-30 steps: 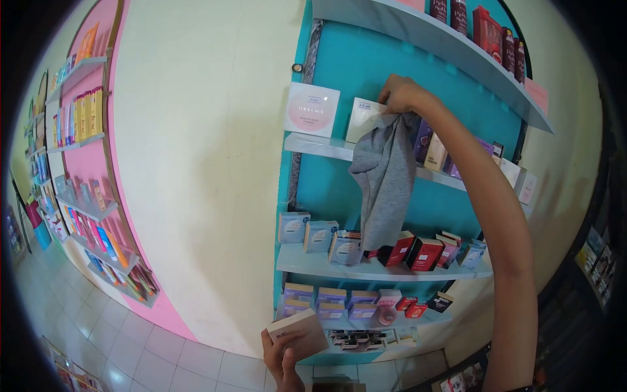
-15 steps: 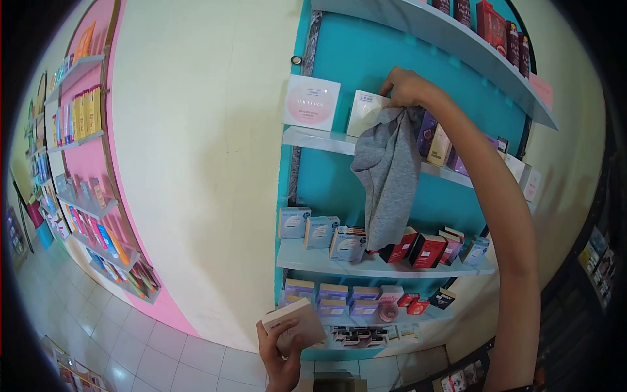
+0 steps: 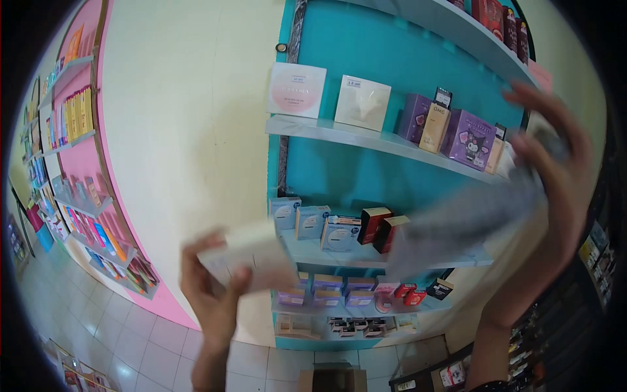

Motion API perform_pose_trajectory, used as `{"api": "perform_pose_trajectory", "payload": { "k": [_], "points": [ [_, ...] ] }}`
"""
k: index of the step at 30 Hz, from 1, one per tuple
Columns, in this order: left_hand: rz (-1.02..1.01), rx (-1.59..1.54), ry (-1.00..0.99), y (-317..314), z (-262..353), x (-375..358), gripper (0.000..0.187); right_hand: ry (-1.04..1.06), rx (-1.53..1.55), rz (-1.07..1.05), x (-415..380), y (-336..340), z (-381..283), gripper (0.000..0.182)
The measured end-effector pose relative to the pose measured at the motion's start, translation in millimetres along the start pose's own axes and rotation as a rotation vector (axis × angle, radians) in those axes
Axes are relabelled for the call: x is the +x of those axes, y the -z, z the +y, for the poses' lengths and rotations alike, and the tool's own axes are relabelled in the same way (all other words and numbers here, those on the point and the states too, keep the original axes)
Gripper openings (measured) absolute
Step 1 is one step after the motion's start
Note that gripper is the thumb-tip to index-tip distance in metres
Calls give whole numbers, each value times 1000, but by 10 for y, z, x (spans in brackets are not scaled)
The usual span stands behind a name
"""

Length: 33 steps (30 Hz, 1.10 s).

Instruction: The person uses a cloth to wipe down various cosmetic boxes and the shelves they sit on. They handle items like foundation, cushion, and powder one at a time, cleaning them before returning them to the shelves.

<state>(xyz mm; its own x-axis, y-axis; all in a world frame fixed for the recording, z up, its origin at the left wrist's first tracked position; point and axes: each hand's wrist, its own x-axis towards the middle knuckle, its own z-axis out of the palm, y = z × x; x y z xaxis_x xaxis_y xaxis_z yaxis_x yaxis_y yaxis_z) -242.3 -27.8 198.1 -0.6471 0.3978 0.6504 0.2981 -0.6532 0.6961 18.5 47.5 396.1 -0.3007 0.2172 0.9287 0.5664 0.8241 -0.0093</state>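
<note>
My left hand (image 3: pixel 219 281) grips a small cream-white box (image 3: pixel 251 258), blurred by motion, low in front of the wall and left of the shelves. At the right, my right hand (image 3: pixel 555 150) holds a grey cloth (image 3: pixel 470 215) that swings out to the left, also smeared. The cloth hides part of the middle shelf's right side. A white square box (image 3: pixel 363 103) with a price label stands on the upper shelf (image 3: pixel 339 130), beside a pink and white box (image 3: pixel 297 91). Further right there sit purple boxes (image 3: pixel 469 140) and a beige carton (image 3: pixel 434 127).
Below, the middle shelf (image 3: pixel 313 250) carries light blue boxes (image 3: pixel 341 233) and dark red ones (image 3: pixel 374 224); lower shelves hold purple boxes (image 3: pixel 326 297) and small packs. An open cardboard box (image 3: pixel 333 379) is on the tiled floor. Stocked pink-backed shelves (image 3: pixel 98 196) line the left.
My right hand has left the white box on the upper shelf and swung right and down with the grey cloth. My left hand has moved left and up with its box.
</note>
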Motion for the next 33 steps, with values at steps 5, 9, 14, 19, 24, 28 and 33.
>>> {"api": "perform_pose_trajectory", "payload": {
  "k": [5, 9, 14, 19, 24, 28, 33],
  "points": [
    [-213, 40, -306, -560, 478, 953, 43, -402, 221, -37, -1113, 410, -69, 50],
    [-432, 14, -383, -1201, 457, 1581, 38, -468, 441, 3, -1648, 353, 112, 45],
    [-535, 69, -284, -1675, 257, 1775, 39, -747, 349, 65, -2091, 407, 186, 43],
    [-614, 209, -155, -1772, 163, 1789, 45, -932, 315, 65, -2471, 467, 296, 41],
    [-617, 221, -147, -1724, 111, 1881, 40, -1038, 323, 75, -2701, 414, 394, 40],
    [-705, 346, -299, -1696, 151, 2014, 37, -1107, 379, 80, -2766, 325, 385, 40],
    [-705, 596, -602, -1683, 202, 2049, 31, -1150, 389, 87, -2872, 269, 398, 37]
  ]
}}
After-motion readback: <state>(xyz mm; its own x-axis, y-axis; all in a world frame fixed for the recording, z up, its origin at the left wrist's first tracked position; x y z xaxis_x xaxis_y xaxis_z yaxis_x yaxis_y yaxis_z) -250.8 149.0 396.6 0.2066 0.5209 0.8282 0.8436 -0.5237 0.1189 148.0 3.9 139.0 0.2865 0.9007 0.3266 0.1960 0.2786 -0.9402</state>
